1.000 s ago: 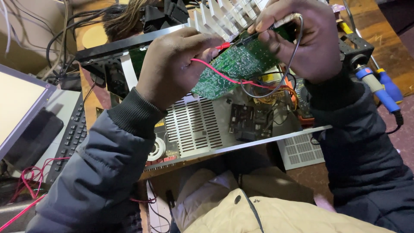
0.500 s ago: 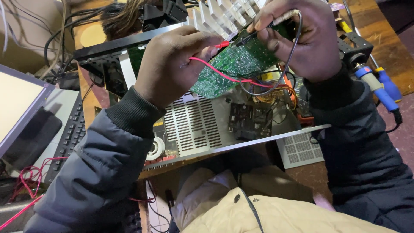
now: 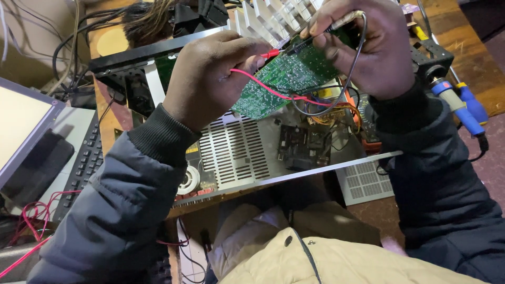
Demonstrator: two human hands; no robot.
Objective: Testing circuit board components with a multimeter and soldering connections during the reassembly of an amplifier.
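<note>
A green circuit board [image 3: 286, 79] is held tilted above an opened metal chassis [image 3: 236, 152]. My left hand [image 3: 213, 79] pinches a red test probe [image 3: 269, 54] against the board's solder side, and its red lead [image 3: 263, 87] runs across the board. My right hand [image 3: 363, 47] grips the board's upper right edge together with a black probe and its dark lead [image 3: 347, 89]. An aluminium heat sink [image 3: 273, 18] stands up behind the board.
A laptop with keyboard [image 3: 79, 168] and a dark phone [image 3: 31, 168] lie at left. A blue-handled soldering iron [image 3: 457, 108] rests at right. Tangled cables [image 3: 105, 21] sit at the back, a loose vented panel [image 3: 365, 181] by the chassis, red wires [image 3: 26, 221] at lower left.
Both hands and the board have barely shifted; the probes stay on the board.
</note>
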